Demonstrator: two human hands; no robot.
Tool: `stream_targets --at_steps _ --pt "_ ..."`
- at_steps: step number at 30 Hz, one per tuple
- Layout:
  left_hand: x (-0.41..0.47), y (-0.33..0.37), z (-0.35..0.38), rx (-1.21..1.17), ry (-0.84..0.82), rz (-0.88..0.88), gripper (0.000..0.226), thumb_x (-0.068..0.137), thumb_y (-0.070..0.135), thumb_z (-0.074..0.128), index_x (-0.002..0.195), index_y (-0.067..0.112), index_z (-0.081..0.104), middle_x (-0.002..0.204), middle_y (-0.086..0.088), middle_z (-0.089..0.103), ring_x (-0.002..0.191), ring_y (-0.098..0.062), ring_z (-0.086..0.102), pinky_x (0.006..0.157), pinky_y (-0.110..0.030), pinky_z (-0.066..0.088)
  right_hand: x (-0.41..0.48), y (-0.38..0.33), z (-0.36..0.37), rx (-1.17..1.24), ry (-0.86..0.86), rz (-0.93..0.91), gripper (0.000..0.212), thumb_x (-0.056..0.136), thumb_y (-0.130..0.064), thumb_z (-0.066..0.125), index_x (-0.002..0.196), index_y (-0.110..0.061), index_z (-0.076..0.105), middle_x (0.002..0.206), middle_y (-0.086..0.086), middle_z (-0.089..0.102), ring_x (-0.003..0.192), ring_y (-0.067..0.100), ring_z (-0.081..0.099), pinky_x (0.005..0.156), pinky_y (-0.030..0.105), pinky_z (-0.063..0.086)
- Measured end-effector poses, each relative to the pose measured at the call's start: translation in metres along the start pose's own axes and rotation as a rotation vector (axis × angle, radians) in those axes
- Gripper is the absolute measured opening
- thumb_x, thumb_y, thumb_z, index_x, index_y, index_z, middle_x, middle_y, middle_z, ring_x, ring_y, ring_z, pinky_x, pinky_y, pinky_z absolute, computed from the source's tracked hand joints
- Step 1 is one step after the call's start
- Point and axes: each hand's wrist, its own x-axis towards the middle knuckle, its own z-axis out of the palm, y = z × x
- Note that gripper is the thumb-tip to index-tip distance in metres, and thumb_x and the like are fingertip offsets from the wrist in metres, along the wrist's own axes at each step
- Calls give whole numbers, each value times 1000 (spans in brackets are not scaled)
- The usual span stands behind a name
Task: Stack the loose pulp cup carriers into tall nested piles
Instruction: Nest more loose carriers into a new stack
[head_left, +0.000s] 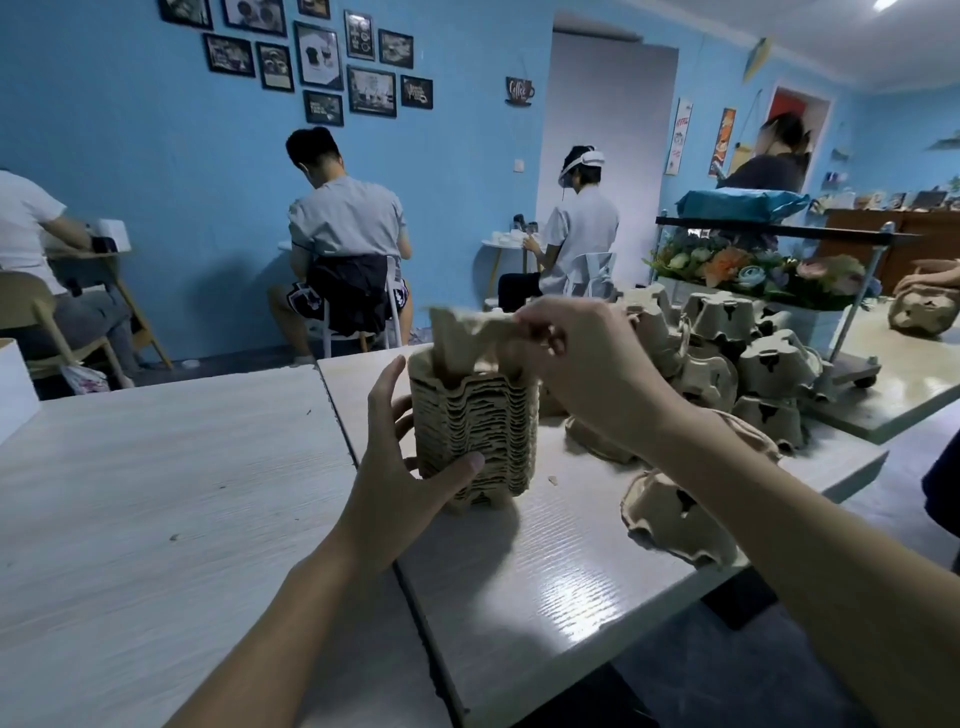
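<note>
A tall nested pile of brown pulp cup carriers stands on the white table. My left hand holds the pile's lower left side, thumb across its front and fingers behind. My right hand pinches one loose carrier by its edge, tilted, its lower part dipping into the pile's top. A heap of loose carriers lies behind and to the right, and one overturned carrier lies under my right forearm.
A second white table adjoins on the left with a seam between them. A cart with flowers stands behind the heap. Three people sit with their backs turned at the blue wall. Another hand rests on carriers at far right.
</note>
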Motion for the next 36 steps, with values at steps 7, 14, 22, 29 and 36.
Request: stream_targets --at_steps 7,14,22,29,36 --pt "-1 6 0 -29 1 -3 106 65 44 83 143 62 13 137 23 48 131 -2 48 98 -36 54 -9 14 7 -52 -185 32 27 91 -44 59 110 -28 71 117 -3 58 108 16 53 99 43 44" --pt "9 16 2 20 47 49 98 70 58 82 142 65 16 158 9 31 142 -11 39 105 -38 42 -47 42 -31 -155 -299 265 50 91 -46 57 138 -31 48 130 -3 53 121 17 43 104 44 40" --pt "16 26 18 -112 20 35 61 78 15 78 124 35 43 116 4 62 93 1 66 68 -19 55 -90 83 -66 -375 -577 391 26 89 -30 66 115 -33 62 105 -10 60 87 1 54 74 23 45" --pt "15 25 25 -118 16 28 65 78 23 76 130 38 40 119 -1 62 100 -5 63 72 -22 55 -83 85 -26 -213 -329 269 21 85 -33 74 94 -15 71 101 -4 59 89 5 56 77 22 45" --pt "14 19 23 -131 17 23 68 80 25 77 134 41 40 125 -1 62 112 -17 62 79 -26 56 -73 97 -38 -95 -745 311 58 82 -31 77 134 -39 54 114 -19 61 92 -8 57 80 21 47"
